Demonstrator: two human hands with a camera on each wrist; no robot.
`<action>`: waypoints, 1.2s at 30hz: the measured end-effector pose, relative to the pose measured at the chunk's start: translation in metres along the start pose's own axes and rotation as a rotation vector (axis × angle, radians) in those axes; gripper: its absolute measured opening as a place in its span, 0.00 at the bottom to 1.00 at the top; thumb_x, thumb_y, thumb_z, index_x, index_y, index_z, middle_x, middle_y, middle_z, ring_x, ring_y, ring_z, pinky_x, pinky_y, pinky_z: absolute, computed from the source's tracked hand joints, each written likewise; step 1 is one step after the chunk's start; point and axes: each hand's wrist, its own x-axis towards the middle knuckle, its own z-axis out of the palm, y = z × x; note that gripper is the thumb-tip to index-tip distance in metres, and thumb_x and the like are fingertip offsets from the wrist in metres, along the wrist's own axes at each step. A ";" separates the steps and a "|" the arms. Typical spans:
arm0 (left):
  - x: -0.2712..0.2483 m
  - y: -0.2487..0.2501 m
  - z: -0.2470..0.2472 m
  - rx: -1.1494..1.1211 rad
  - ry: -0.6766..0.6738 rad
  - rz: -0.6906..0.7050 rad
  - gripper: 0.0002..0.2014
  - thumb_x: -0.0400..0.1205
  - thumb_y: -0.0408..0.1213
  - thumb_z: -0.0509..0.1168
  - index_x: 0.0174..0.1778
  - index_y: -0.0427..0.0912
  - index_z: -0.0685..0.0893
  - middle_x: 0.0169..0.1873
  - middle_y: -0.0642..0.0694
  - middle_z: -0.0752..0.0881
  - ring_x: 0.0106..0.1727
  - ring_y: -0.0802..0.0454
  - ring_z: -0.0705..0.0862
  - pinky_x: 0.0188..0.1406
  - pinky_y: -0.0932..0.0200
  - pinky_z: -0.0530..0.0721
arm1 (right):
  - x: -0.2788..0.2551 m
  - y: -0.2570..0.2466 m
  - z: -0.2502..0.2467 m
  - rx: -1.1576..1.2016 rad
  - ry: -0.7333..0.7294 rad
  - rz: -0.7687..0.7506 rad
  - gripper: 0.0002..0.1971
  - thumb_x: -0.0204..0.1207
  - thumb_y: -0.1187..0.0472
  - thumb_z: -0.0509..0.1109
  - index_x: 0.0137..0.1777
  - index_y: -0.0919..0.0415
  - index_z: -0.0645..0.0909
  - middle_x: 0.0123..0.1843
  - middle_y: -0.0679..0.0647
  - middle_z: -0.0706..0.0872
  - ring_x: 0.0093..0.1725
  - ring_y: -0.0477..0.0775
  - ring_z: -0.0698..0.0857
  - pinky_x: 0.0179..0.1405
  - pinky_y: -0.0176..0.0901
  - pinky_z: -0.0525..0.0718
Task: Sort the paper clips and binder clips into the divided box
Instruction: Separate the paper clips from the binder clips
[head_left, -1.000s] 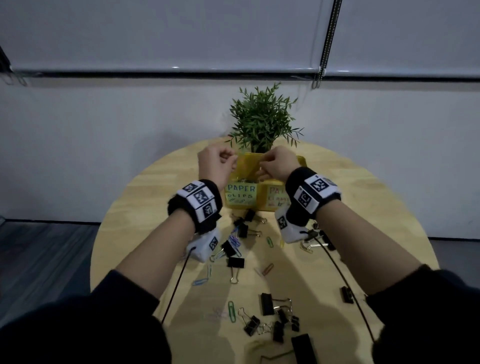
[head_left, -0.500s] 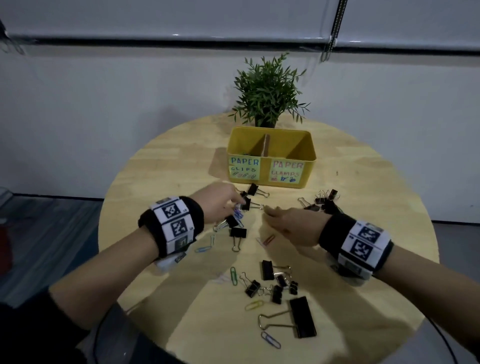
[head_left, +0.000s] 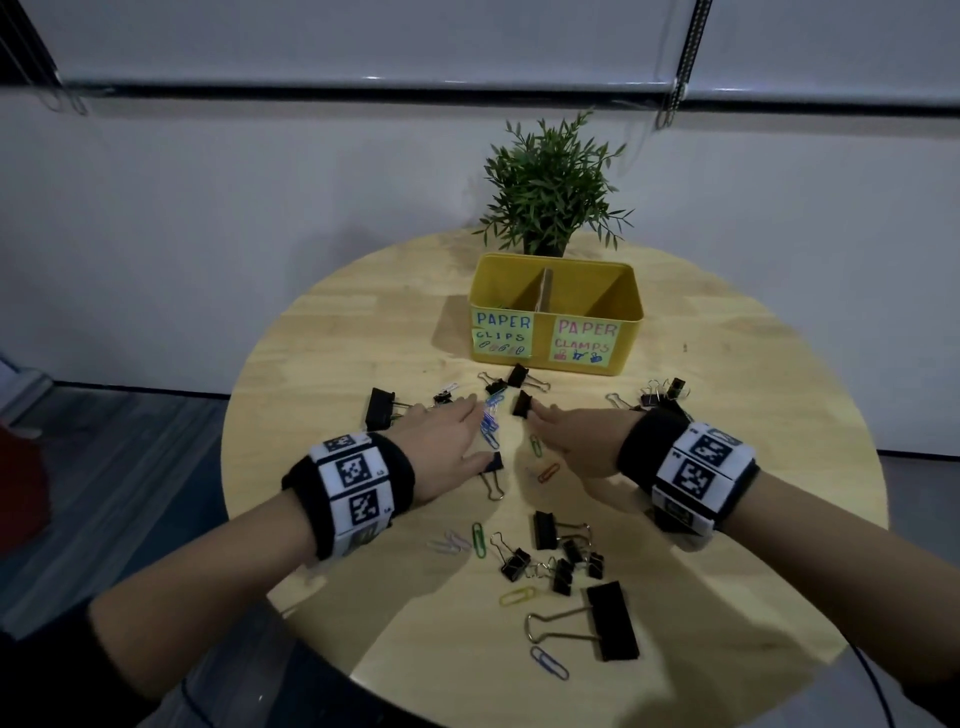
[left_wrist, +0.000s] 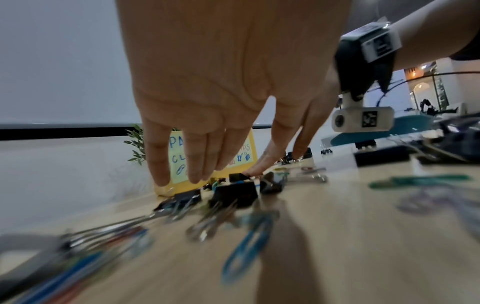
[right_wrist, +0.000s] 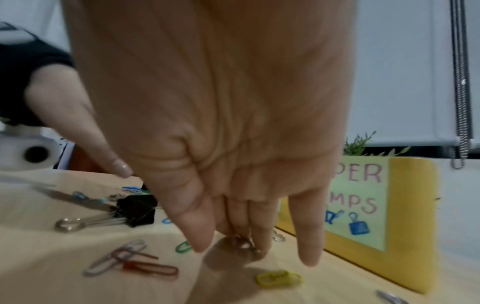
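Both hands reach over the round wooden counter (head_left: 322, 332) in the middle of the head view. The left hand (head_left: 441, 441) is flat with straight, spread fingers, its fingertips beside a bunch of blue paper clips (head_left: 488, 423) and its thumb touching a small black binder clip (head_left: 493, 462). The right hand (head_left: 576, 436) stretches its fingers toward another black binder clip (head_left: 521, 404); the right wrist view shows fingertips on that clip's wire handles, though I cannot tell whether they pinch them. Above the hands stands the yellow divided box (head_left: 556, 312), labelled PAPER CLIPS on its left half and PAPER CLAMPS on its right, with a potted plant (head_left: 550, 192) behind it. More clips lie scattered lower in the frame, among them a large binder clip (head_left: 613, 621) and a yellow paper clip (head_left: 517, 596)
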 end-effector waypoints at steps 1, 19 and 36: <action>0.006 0.004 -0.005 -0.013 -0.037 -0.005 0.35 0.87 0.54 0.46 0.84 0.37 0.45 0.85 0.42 0.49 0.83 0.45 0.58 0.80 0.48 0.60 | -0.004 0.003 0.002 0.005 -0.012 0.010 0.34 0.82 0.72 0.50 0.84 0.63 0.37 0.86 0.59 0.38 0.85 0.58 0.53 0.82 0.53 0.61; -0.022 0.049 0.007 0.058 -0.279 0.015 0.47 0.78 0.71 0.35 0.80 0.38 0.29 0.79 0.42 0.26 0.83 0.48 0.32 0.82 0.39 0.36 | -0.019 0.032 0.008 0.112 0.136 0.013 0.36 0.80 0.72 0.53 0.85 0.52 0.43 0.87 0.49 0.41 0.84 0.57 0.60 0.81 0.56 0.64; 0.012 0.037 0.001 0.024 -0.273 0.009 0.41 0.84 0.62 0.39 0.82 0.37 0.33 0.82 0.41 0.30 0.84 0.47 0.35 0.83 0.40 0.37 | -0.043 0.008 0.018 0.056 -0.115 -0.072 0.34 0.82 0.71 0.47 0.85 0.52 0.40 0.87 0.49 0.39 0.86 0.55 0.51 0.84 0.55 0.57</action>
